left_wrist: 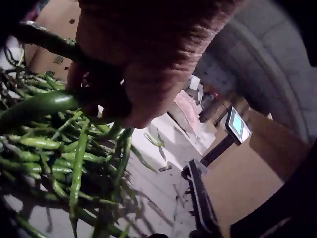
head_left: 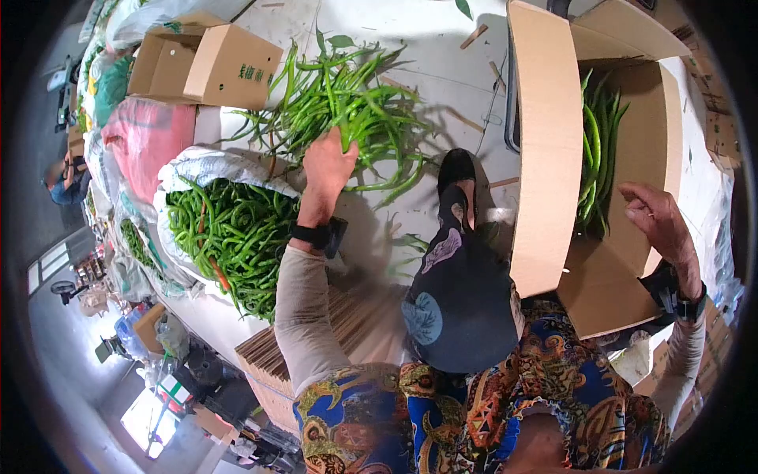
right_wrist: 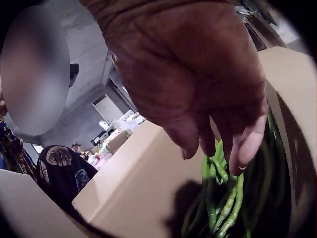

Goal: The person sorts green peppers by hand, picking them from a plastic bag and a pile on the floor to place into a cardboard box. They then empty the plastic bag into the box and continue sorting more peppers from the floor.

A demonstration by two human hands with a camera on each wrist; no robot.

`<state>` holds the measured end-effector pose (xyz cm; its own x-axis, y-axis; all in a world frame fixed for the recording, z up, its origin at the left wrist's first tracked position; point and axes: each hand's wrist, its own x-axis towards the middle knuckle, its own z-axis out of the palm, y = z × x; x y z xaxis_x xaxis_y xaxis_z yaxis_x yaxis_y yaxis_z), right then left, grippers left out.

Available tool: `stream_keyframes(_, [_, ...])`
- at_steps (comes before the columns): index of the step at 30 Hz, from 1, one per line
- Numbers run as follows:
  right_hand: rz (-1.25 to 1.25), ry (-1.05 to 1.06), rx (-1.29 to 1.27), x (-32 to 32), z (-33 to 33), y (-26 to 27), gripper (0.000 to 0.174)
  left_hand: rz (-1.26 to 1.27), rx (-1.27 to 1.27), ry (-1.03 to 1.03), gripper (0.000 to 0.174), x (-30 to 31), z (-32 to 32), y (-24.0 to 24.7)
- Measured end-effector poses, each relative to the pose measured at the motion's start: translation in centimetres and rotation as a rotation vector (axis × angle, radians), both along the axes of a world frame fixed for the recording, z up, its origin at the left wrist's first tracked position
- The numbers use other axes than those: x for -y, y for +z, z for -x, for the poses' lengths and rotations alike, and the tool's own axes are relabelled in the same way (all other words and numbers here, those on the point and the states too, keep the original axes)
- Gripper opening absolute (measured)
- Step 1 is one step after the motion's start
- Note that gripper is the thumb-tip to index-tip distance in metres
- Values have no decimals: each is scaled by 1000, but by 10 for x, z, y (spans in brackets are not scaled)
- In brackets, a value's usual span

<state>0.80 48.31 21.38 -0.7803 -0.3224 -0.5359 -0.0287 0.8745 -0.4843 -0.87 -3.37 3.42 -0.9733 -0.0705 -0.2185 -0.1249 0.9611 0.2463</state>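
My left hand (head_left: pixel 328 166) grips some long green chili peppers over a loose pile of green chili peppers (head_left: pixel 347 95) on the floor. Close up in the left wrist view, a thick pepper (left_wrist: pixel 44 106) juts out by the fingers of that hand (left_wrist: pixel 148 64). My right hand (head_left: pixel 659 217) hovers at the right side of an open cardboard box (head_left: pixel 545 158). Loosely bent and holding nothing, its fingers (right_wrist: pixel 247 144) hang over the peppers (right_wrist: pixel 230 203) lying lengthwise inside the box.
A white sack (head_left: pixel 178 170) brimming with green peppers stands left of the pile. Behind it are a smaller open carton (head_left: pixel 229 67) and a pink sack (head_left: pixel 150 142). Flattened cardboard (head_left: pixel 268 363) is stacked near my left arm. A scale display (left_wrist: pixel 237 124) rises beside the box.
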Motion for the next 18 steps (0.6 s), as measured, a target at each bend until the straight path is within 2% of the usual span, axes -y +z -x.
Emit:
stream_keyframes(1, [13, -20, 24, 2, 1, -2, 38, 2, 6, 4, 26, 4, -5, -2])
stream_keyframes(3, [28, -38, 42, 7, 1, -4, 38, -154, -52, 24, 28, 15, -14, -18])
stream_keyframes(5, [37, 45, -46, 12, -2, -2, 39, -87, -24, 30, 28, 24, -30, -49])
stream_keyframes(7, [46, 40, -49, 18, 0, 3, 40, -226, 96, 138, 29, 23, -35, -64])
stream_keyframes(8, [56, 33, -41, 20, -2, 4, 40, -446, 112, 244, 33, 21, -35, -66])
stream_keyframes(9, [55, 30, -36, 18, -5, 3, 40, -447, 118, 242, 33, 17, -36, -70])
stream_keyframes(11, [30, 34, -73, 10, -9, 1, 41, -285, -101, 89, 36, 7, -37, -76])
stream_keyframes(15, [96, -53, 30, 2, -12, -7, 41, -146, -179, 29, 37, -2, -26, -80])
stream_keyframes(16, [96, -65, 34, 3, -12, -7, 41, -84, -269, -47, 44, -3, -20, -84])
stream_keyframes(17, [97, -76, 38, 4, -13, -6, 40, -86, -266, -47, 44, -3, -19, -91])
stream_keyframes(18, [96, -76, 41, 8, -14, -3, 40, -60, -243, 81, 48, -3, -19, -98])
